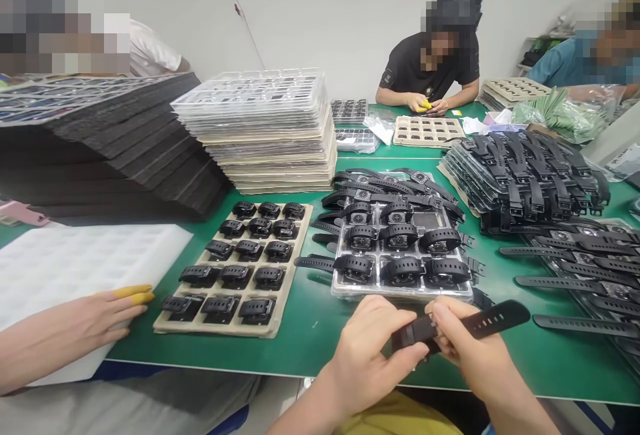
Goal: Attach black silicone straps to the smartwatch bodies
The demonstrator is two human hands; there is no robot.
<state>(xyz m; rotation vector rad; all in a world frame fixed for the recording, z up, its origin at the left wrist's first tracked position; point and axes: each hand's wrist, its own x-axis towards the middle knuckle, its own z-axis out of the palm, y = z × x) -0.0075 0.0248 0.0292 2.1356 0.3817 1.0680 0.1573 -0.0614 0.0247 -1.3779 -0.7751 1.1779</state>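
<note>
Low over the table's front edge, my left hand (373,345) grips one end of a black watch strap (495,320), thumb and fingers closed on it. My right hand (463,335) pinches the same strap near its middle, the holed end pointing out to the right. Just beyond my hands sits a clear plastic tray (400,292) with several black watches, their straps curled into loops. Left of it, a beige tray (300,242) holds rows of looped watches. My fingers partly hide the watch parts between them.
Another person's hand (107,312) with yellow finger covers rests on a white foam sheet (100,248) at left. Tall stacks of trays (280,148) and black foam (135,148) stand behind. Piled watches (535,175) lie at right. People sit across the green table (320,335).
</note>
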